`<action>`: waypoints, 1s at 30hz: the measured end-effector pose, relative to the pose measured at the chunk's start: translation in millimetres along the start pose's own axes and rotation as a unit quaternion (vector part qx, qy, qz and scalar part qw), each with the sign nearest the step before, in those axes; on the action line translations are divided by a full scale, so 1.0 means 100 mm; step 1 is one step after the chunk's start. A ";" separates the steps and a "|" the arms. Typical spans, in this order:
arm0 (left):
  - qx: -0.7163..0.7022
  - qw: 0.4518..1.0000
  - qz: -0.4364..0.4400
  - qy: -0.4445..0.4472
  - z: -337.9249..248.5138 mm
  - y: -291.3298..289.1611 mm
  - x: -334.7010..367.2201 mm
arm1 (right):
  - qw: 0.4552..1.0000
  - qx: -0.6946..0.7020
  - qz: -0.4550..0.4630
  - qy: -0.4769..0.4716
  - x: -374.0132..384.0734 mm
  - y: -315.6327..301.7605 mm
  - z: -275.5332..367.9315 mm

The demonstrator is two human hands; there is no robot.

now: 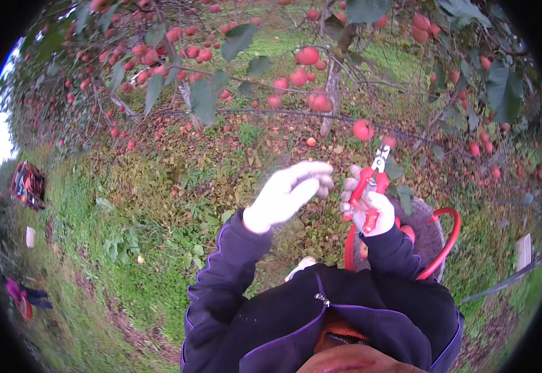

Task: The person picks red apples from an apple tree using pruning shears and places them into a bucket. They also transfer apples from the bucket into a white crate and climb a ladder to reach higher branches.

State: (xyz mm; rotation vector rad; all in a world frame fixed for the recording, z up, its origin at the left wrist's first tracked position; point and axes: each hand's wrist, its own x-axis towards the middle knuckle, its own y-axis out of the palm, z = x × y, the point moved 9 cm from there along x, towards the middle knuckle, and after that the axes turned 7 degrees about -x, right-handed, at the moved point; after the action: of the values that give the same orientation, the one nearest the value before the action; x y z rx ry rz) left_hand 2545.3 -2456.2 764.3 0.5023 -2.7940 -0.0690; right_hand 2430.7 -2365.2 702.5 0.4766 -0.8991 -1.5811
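My right hand [380,215], in a pale glove, grips a pair of red-handled pruning shears [379,179]. The silver blades point away from me, and their tips are just below a small red apple [389,142]. Another, brighter apple [363,130] hangs a little to the left of the tips. My left hand [288,194], in a white glove, hovers left of the shears, its fingers loosely bent and the thumb apart. Nothing shows in it. Below my right forearm is a basket with a grey lining [434,231] and a red handle [456,239], partly hidden by the sleeve.
Laden apple branches [308,56] hang across the far side, with large leaves [203,99] close by. A dark hose or wire [271,112] runs behind them. Fallen leaves and apples lie on the grass. At far left are a red machine-like object [28,185] and another person [25,294].
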 end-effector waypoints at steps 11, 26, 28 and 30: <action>-0.003 0.981 0.017 -0.192 1.68 -1.16 1.24 | 0.908 -0.405 -0.083 0.071 0.58 -0.57 0.25; -0.359 0.871 -0.269 -0.201 3.49 -2.58 2.92 | 0.549 -0.805 -0.192 0.113 1.47 -1.45 0.66; -0.525 0.802 -0.138 -0.249 3.53 -2.24 3.10 | 0.505 -0.836 -0.197 0.092 1.73 -1.51 0.68; -0.603 0.747 -0.075 -0.270 3.48 -2.02 3.14 | 0.448 -0.870 -0.201 0.044 1.97 -1.49 0.70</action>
State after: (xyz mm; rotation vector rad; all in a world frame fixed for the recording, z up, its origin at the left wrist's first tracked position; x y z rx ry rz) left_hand 2227.7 -2756.7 501.7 0.3453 -2.3950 -2.1476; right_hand 2240.3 -2533.6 666.6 -0.8244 1.2724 -1.9677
